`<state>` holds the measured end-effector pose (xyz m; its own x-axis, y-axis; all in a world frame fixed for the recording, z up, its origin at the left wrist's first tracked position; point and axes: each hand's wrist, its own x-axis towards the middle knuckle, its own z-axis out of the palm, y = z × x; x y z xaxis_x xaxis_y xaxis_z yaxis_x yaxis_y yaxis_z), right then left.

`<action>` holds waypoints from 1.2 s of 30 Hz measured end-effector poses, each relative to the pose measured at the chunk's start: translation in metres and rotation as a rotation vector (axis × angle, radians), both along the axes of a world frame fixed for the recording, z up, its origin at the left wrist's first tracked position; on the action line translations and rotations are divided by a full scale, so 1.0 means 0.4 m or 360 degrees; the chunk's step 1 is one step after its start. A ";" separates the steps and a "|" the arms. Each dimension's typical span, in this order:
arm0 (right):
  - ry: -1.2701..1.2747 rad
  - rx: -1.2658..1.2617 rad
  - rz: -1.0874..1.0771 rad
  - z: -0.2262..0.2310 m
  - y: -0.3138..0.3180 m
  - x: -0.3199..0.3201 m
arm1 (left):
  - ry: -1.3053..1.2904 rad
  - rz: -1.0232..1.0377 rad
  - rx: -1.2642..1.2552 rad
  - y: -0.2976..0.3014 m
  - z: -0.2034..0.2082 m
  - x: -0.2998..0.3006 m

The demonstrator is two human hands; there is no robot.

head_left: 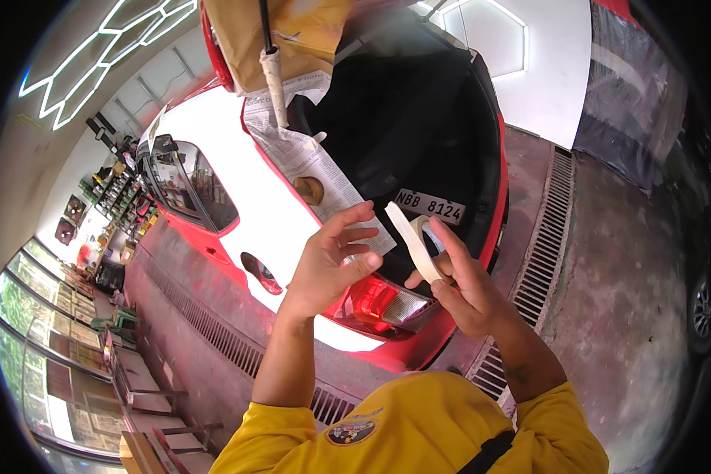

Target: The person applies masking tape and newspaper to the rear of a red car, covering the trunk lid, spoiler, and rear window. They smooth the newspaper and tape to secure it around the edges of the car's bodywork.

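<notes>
My right hand (470,296) is closed around a roll of cream masking tape (412,243), held up over the rear corner of a car (300,237). A pale length of the tape stands off the roll toward the upper left. Facing it across a gap, my left hand (328,268) is empty, its fingers apart and slightly curled. Below and between the hands is the red and clear tail light (371,304). Newspaper (324,170) covers the edge of the car's open cargo area (403,110). On the paper lies a round brownish-yellow object (308,189).
A licence plate (429,207) lies in the cargo area. Overhead hangs brown masking paper (292,47), with a wrapped strut (273,83) below it. Floor grates (541,245) run along both sides of the car. Shelves with cans (118,189) stand far left; a dark vehicle (699,308) is at right.
</notes>
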<state>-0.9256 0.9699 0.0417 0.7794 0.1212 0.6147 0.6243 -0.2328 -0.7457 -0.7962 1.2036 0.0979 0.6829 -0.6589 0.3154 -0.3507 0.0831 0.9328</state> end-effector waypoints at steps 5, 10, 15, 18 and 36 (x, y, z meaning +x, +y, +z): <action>-0.0162 -0.0405 -0.0207 0.022 0.045 -0.024 | 0.0396 -0.0246 0.0006 0.046 -0.040 -0.027; -0.0496 -0.0631 -0.0864 -0.015 0.105 -0.016 | 0.0318 0.0064 -0.0058 0.090 -0.089 -0.103; -0.0410 -0.0693 -0.1139 -0.032 0.136 -0.021 | 0.0228 0.0293 -0.0003 0.094 -0.156 -0.153; -0.0363 -0.0328 -0.1060 -0.032 0.140 0.005 | 0.0006 0.0472 -0.0006 0.093 -0.192 -0.169; -0.1438 0.0026 -0.0585 0.428 -0.182 0.239 | -0.1816 0.1105 -0.0995 -0.253 0.288 -0.127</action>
<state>-0.8301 0.8970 0.2129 0.0007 -0.0493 0.9988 0.8529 -0.5214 -0.0263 -0.8469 1.1025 0.2133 -0.0100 0.1321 0.9912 -0.9917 -0.1287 0.0071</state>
